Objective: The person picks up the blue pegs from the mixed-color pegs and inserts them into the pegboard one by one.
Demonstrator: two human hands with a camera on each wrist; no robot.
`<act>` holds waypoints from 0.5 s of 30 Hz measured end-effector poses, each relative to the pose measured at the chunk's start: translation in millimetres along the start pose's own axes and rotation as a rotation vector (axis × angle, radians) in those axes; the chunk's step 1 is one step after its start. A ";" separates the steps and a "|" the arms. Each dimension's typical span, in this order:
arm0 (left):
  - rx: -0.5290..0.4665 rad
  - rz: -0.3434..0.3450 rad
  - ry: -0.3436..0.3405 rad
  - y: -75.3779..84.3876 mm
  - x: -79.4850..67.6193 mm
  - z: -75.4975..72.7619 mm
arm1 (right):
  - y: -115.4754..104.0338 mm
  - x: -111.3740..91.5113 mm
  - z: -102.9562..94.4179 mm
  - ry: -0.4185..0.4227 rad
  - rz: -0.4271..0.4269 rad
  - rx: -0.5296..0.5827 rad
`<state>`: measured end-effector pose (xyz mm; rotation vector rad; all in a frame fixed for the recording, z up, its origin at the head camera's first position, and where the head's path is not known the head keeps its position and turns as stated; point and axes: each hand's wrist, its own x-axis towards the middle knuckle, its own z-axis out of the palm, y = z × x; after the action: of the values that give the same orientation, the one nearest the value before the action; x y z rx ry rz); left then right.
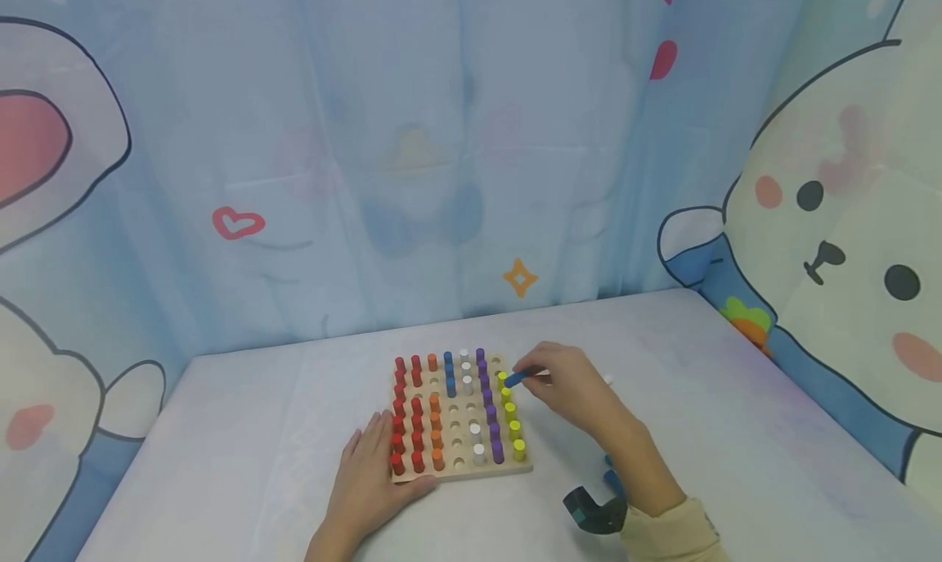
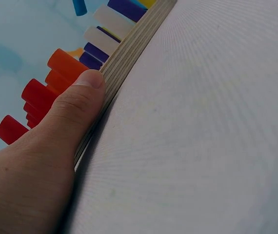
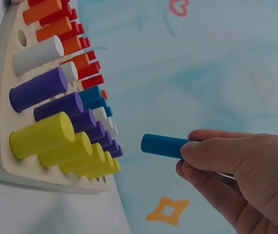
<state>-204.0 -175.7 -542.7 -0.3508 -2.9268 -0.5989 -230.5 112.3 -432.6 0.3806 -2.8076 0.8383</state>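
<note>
A wooden pegboard on the table carries columns of red, orange, blue, white, purple and yellow pegs, with bare holes among them. My left hand rests at its left front corner, the fingers along the left side and the thumb against the front edge. Thumb and fingers of my right hand pinch a blue peg by one end. That peg lies roughly level in the air, over the board's right edge by the yellow pegs in the head view. Its gripped end is hidden by the fingers.
Loose blue pegs lie on the table beside my right forearm, partly covered by it. A white piece shows behind the right hand. A black wrist device juts out at the right cuff. A printed curtain hangs behind the table.
</note>
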 end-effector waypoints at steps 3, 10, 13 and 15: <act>0.000 0.001 0.001 -0.6 0.0 0.3 | -3.9 0.0 3.4 -0.001 -0.001 0.003; 0.008 0.010 0.012 -1.8 -0.1 1.4 | -11.1 -0.7 12.6 0.030 0.001 0.013; 0.011 0.009 0.013 -2.3 0.2 2.1 | -16.0 -0.9 18.1 0.038 0.006 0.010; 0.009 0.010 0.012 -2.3 0.7 2.7 | -19.7 -0.7 22.0 0.040 0.006 0.001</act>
<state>-205.4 -176.6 -545.9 -0.3588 -2.9137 -0.5842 -226.4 84.3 -440.9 0.3517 -2.7728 0.8391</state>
